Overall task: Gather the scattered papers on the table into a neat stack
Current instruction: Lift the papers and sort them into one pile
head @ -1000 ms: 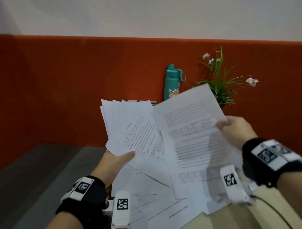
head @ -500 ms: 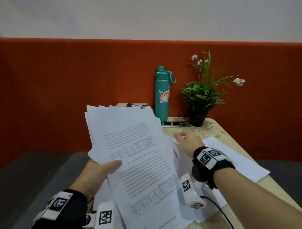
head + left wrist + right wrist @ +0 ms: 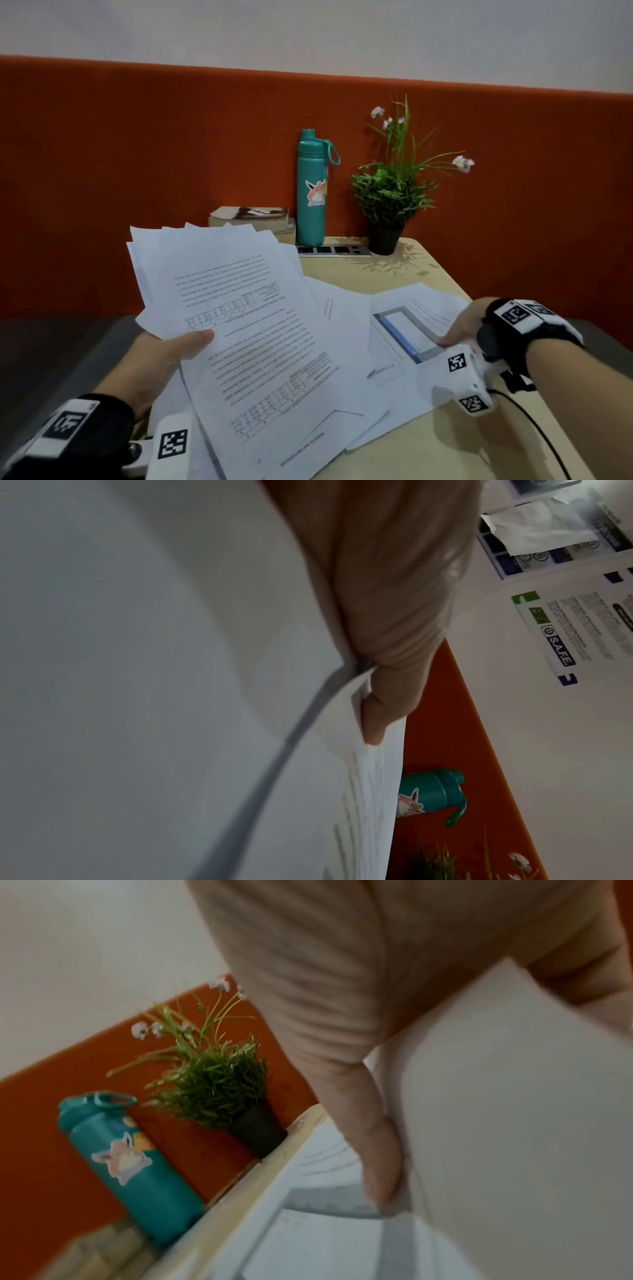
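A fanned sheaf of papers (image 3: 239, 308) is gripped above the table's near left edge by the left hand (image 3: 164, 359), thumb on top. A printed sheet (image 3: 404, 329) on the table (image 3: 394, 274) near its right edge is pinched by the right hand (image 3: 462, 325). A book (image 3: 250, 216), a teal bottle (image 3: 311, 192) and a potted plant (image 3: 390, 198) are lined along the far edge.

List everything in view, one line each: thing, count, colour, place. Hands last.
held papers: several, white with print, fanned in the left hand
loose papers: several, white, overlapping on the table
sheet with blue-grey box: one, white, table right, under the right hand
table: one, pale wood
water bottle: one, teal with sticker, upright at table back
potted plant: one, green in black pot, right of the bottle
book: one, brown and cream, left of the bottle
left hand: grips the held papers
right hand: pinches the boxed sheet's edge
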